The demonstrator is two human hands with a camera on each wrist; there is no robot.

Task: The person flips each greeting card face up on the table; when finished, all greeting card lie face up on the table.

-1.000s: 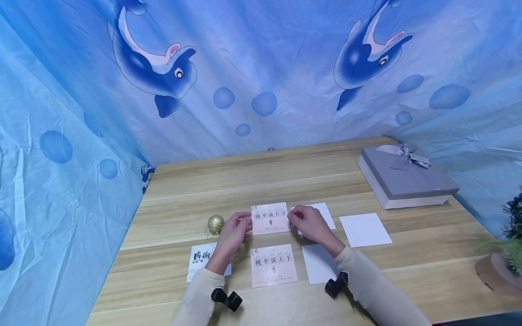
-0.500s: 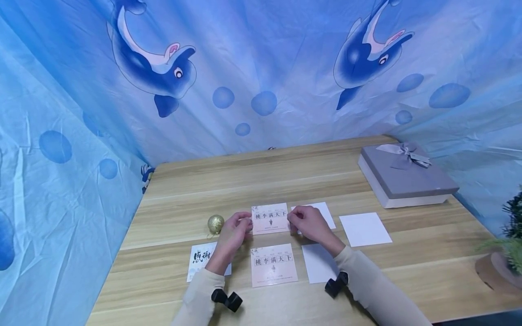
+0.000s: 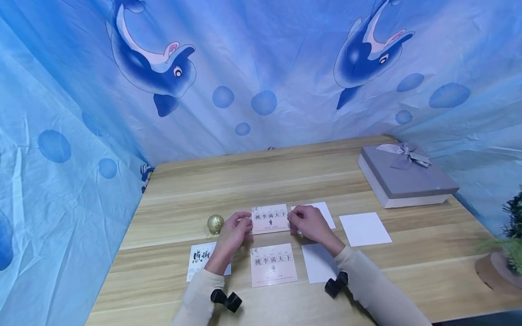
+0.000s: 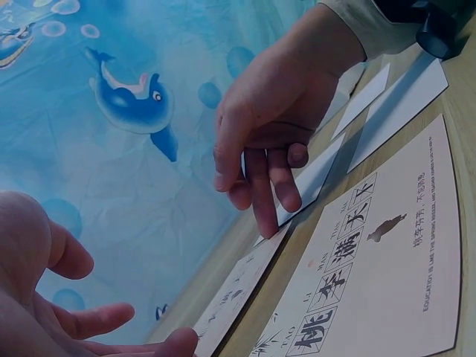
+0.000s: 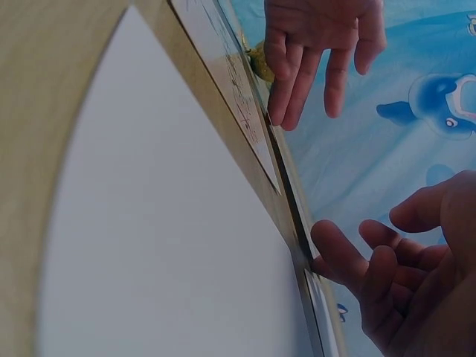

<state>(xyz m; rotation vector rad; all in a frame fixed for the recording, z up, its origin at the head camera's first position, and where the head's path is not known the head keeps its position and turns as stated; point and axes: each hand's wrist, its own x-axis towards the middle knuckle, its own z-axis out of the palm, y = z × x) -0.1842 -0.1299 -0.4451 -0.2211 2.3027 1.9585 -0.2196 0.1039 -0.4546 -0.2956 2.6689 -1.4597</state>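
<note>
Left hand (image 3: 232,232), fingers loosely apart and gripping nothing, touches the 9 o'clock edge of the upper printed card (image 3: 269,219), flat on the table (image 3: 261,179); right hand (image 3: 311,222), fingers slack, likewise touches its 3 o'clock edge.

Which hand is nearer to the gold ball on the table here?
Left. The left hand is just beside the gold ball, while the right hand is farther off, at the opposite edge of the upper printed card.
</note>
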